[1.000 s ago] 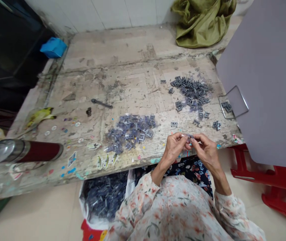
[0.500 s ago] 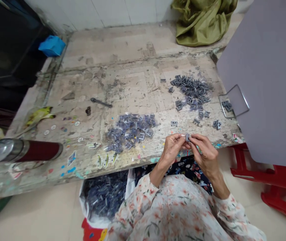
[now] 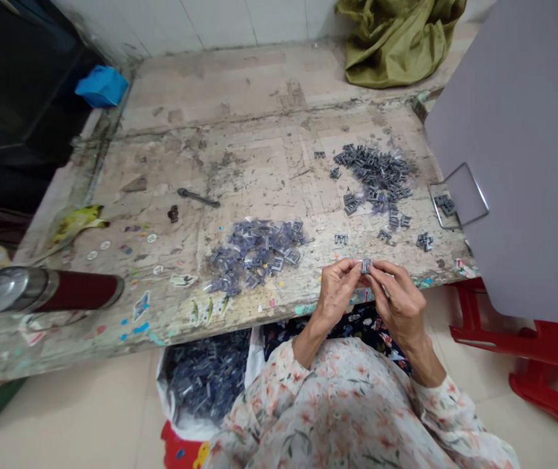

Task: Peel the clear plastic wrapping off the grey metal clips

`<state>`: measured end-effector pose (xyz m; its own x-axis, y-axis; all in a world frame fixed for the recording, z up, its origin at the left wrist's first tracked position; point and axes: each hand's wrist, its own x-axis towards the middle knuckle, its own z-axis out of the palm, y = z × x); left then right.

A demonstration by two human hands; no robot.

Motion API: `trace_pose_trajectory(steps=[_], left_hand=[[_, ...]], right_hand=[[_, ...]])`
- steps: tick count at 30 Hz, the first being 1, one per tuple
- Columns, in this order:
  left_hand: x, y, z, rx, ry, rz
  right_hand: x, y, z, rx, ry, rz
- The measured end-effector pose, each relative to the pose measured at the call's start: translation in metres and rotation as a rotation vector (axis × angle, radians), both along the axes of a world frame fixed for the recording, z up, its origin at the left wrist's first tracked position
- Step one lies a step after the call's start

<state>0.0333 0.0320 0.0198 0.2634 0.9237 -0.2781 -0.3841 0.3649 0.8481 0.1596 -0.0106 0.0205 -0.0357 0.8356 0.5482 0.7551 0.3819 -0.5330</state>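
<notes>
My left hand (image 3: pixel 336 293) and my right hand (image 3: pixel 399 296) meet at the table's front edge, fingers closed in a pinch. Between their fingertips is a small grey plastic part (image 3: pixel 366 266), with a shiny clear edge on the left side that may be a small bag. Just beyond my hands lies a single grey part (image 3: pixel 341 239). A pile of loose grey parts (image 3: pixel 377 168) lies farther back on the right. To the left of my hands is a heap of small clear packets (image 3: pixel 259 254) with grey parts in them.
A dark red thermos (image 3: pixel 81 291) lies on its side at the left of the worn table (image 3: pixel 259 163). A grey rod (image 3: pixel 198 197) and a green cloth (image 3: pixel 401 52) lie farther back. A grey panel (image 3: pixel 518 163) stands at right. Below is a white sack (image 3: pixel 164 384) of packets.
The grey part between my fingertips has turned slightly and shows its ribbed face more plainly. My hands have hardly moved, and the view has shifted a little.
</notes>
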Motion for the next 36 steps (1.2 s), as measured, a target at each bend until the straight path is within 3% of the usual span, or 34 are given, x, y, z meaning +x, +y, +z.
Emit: trace_pose_trajectory(steps=[10, 23, 30, 36], left_hand=[[-0.002, -0.003, -0.002, -0.006, -0.002, 0.013], [-0.006, -0.004, -0.001, -0.003, 0.042, -0.034], [-0.015, -0.002, -0.003, 0.106, 0.113, -0.036], [-0.023, -0.001, -0.005, 0.399, 0.283, -0.055]], right_hand=[[-0.002, 0.000, 0.003, -0.035, -0.038, 0.032], [-0.002, -0.003, -0.006, 0.097, -0.123, -0.002], [0.002, 0.007, 0.007, -0.102, 0.138, 0.080], [0.007, 0.011, 0.016, -0.263, 0.156, 0.216]])
